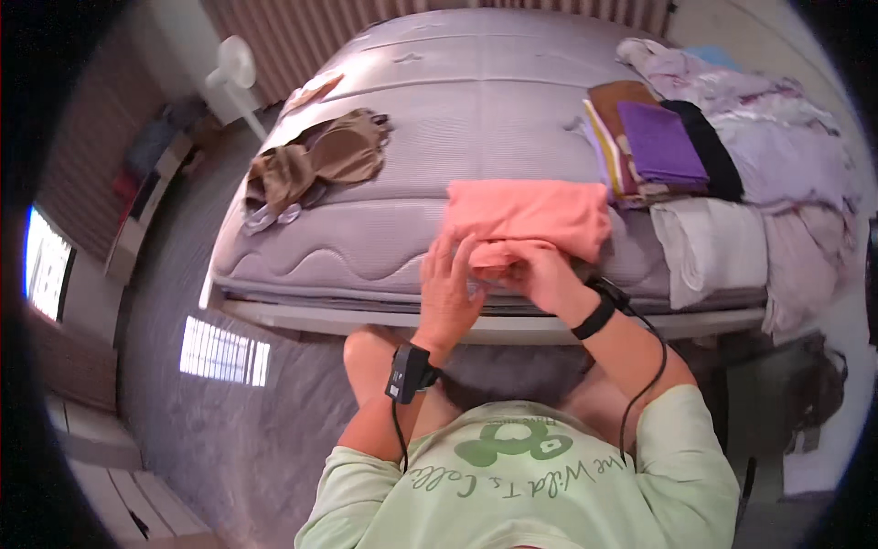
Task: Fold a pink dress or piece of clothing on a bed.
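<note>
A salmon-pink garment [530,209], partly folded into a flat block, lies at the near edge of the mattress [430,242] in front of me. My right hand [541,274] is closed on a bunched part of its near edge. Beside that bunch, my left hand [448,285] rests against the near left corner of the cloth, fingers stretched out. What lies under the left palm is hidden. Each wrist wears a black strapped device with a cable.
Brown bras [320,160] lie on the left of the mattress. To the right are folded clothes with a purple piece [660,142] on top, a white folded cloth [712,252] and a rumpled pale bedding heap [777,137]. A white fan [236,64] stands far left.
</note>
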Action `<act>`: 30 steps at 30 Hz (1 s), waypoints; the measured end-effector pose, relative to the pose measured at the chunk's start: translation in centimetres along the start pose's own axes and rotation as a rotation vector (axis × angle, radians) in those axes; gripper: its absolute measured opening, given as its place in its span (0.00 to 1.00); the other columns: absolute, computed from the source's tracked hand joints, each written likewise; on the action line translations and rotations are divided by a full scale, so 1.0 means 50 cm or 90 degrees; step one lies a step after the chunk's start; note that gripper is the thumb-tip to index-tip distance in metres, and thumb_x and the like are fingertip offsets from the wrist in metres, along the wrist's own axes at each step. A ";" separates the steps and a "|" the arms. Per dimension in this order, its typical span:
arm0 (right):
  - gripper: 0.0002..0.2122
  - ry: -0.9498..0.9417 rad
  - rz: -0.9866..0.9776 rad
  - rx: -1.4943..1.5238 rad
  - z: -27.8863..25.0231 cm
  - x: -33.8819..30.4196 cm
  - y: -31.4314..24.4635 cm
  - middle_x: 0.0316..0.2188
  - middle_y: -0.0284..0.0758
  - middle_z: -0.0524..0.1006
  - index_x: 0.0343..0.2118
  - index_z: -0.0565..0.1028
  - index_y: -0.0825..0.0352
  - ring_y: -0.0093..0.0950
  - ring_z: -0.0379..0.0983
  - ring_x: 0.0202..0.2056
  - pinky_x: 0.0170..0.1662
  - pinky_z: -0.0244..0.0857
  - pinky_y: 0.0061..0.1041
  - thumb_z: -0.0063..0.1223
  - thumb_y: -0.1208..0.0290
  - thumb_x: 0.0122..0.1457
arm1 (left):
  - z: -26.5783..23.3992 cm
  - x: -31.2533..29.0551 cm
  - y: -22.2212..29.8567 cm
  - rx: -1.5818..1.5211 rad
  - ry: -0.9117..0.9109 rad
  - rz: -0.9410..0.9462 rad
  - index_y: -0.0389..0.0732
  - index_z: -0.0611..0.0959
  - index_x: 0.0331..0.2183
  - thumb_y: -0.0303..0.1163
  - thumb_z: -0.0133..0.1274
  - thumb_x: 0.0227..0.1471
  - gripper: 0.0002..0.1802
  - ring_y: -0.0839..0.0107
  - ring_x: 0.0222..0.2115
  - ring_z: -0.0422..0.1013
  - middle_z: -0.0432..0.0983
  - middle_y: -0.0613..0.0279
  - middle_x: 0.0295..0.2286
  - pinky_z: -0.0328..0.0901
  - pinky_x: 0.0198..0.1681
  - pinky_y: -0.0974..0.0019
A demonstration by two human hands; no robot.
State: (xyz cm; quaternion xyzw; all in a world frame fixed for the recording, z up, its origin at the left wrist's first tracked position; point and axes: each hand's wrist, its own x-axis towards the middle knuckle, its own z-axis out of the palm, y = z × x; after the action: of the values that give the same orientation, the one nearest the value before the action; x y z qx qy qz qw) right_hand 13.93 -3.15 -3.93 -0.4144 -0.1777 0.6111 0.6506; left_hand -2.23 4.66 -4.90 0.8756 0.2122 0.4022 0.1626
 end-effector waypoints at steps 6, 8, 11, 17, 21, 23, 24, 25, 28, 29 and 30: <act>0.09 -0.108 0.022 -0.284 -0.044 -0.083 -0.034 0.35 0.28 0.75 0.42 0.73 0.65 0.17 0.72 0.34 0.34 0.67 0.17 0.50 0.68 0.61 | 0.051 0.012 -0.027 0.054 -0.067 0.094 0.43 0.78 0.39 0.25 0.57 0.42 0.18 0.52 0.53 0.60 0.67 0.54 0.50 0.56 0.55 0.51; 0.12 -0.062 -0.214 -0.398 -0.068 -0.084 -0.037 0.34 0.30 0.76 0.42 0.73 0.67 0.23 0.73 0.34 0.37 0.68 0.24 0.56 0.69 0.56 | 0.057 0.016 -0.033 0.023 -0.081 0.096 0.43 0.78 0.38 0.26 0.56 0.43 0.15 0.53 0.51 0.63 0.69 0.56 0.47 0.57 0.53 0.52; 0.14 0.216 -0.721 -1.073 -0.099 -0.076 -0.090 0.35 0.35 0.76 0.42 0.74 0.65 0.36 0.74 0.35 0.40 0.68 0.32 0.58 0.72 0.51 | 0.059 0.008 -0.034 -0.011 -0.102 0.093 0.42 0.77 0.37 0.24 0.54 0.44 0.14 0.55 0.46 0.66 0.73 0.58 0.42 0.60 0.50 0.55; 0.11 0.154 -0.592 -1.037 -0.205 -0.003 -0.121 0.36 0.41 0.76 0.38 0.76 0.62 0.43 0.72 0.40 0.45 0.64 0.37 0.51 0.73 0.50 | 0.044 -0.005 -0.037 -0.008 -0.139 0.116 0.40 0.77 0.37 0.21 0.53 0.43 0.15 0.54 0.44 0.67 0.73 0.57 0.40 0.61 0.48 0.55; 0.10 0.288 -0.500 -0.867 -0.172 0.041 -0.203 0.35 0.42 0.76 0.37 0.76 0.63 0.43 0.71 0.42 0.47 0.63 0.38 0.50 0.72 0.51 | 0.039 -0.006 -0.029 0.031 -0.154 0.118 0.42 0.78 0.35 0.25 0.54 0.44 0.11 0.56 0.43 0.67 0.73 0.59 0.38 0.61 0.47 0.55; 0.15 0.364 -0.736 -0.997 -0.156 0.055 -0.235 0.39 0.43 0.76 0.43 0.74 0.67 0.41 0.71 0.44 0.47 0.65 0.34 0.50 0.76 0.50 | 0.046 -0.006 -0.028 0.030 -0.147 0.120 0.41 0.78 0.35 0.24 0.54 0.42 0.12 0.55 0.44 0.66 0.73 0.58 0.39 0.61 0.48 0.55; 0.15 0.368 -0.733 -0.999 -0.161 0.060 -0.232 0.39 0.43 0.76 0.43 0.74 0.67 0.41 0.71 0.44 0.47 0.65 0.34 0.50 0.76 0.50 | 0.051 -0.007 -0.026 0.028 -0.138 0.122 0.41 0.78 0.35 0.22 0.54 0.41 0.14 0.54 0.44 0.66 0.72 0.58 0.39 0.61 0.48 0.55; 0.16 0.353 -0.704 -1.066 -0.162 0.069 -0.228 0.41 0.43 0.74 0.44 0.72 0.67 0.42 0.70 0.46 0.49 0.63 0.35 0.51 0.76 0.50 | 0.052 -0.008 -0.028 0.027 -0.138 0.124 0.41 0.78 0.35 0.22 0.54 0.41 0.14 0.54 0.44 0.66 0.72 0.58 0.39 0.61 0.48 0.55; 0.20 0.349 -0.730 -1.144 -0.173 0.048 -0.202 0.45 0.43 0.72 0.46 0.70 0.66 0.43 0.67 0.48 0.51 0.60 0.38 0.54 0.75 0.47 | 0.054 -0.011 -0.036 -0.010 -0.117 0.132 0.41 0.77 0.36 0.21 0.54 0.39 0.17 0.53 0.45 0.66 0.72 0.56 0.40 0.60 0.50 0.54; 0.21 0.357 -0.787 -1.152 -0.170 0.025 -0.184 0.47 0.43 0.70 0.46 0.69 0.65 0.44 0.66 0.49 0.52 0.59 0.40 0.56 0.75 0.46 | 0.052 -0.015 -0.040 -0.014 -0.124 0.123 0.41 0.77 0.36 0.21 0.54 0.38 0.18 0.53 0.45 0.65 0.71 0.56 0.40 0.60 0.50 0.54; 0.22 0.349 -0.727 -1.129 -0.168 0.002 -0.173 0.49 0.45 0.68 0.46 0.69 0.66 0.45 0.63 0.52 0.52 0.59 0.42 0.59 0.73 0.44 | 0.051 -0.018 -0.042 -0.018 -0.131 0.114 0.42 0.77 0.37 0.21 0.55 0.37 0.19 0.53 0.46 0.65 0.71 0.56 0.41 0.60 0.51 0.54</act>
State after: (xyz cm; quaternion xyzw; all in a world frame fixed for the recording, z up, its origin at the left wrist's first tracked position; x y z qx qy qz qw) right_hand 25.73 -5.00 -2.40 -0.7146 -0.5706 -0.2403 0.3255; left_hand -1.32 5.72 -8.04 0.9254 0.1099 0.3259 0.1592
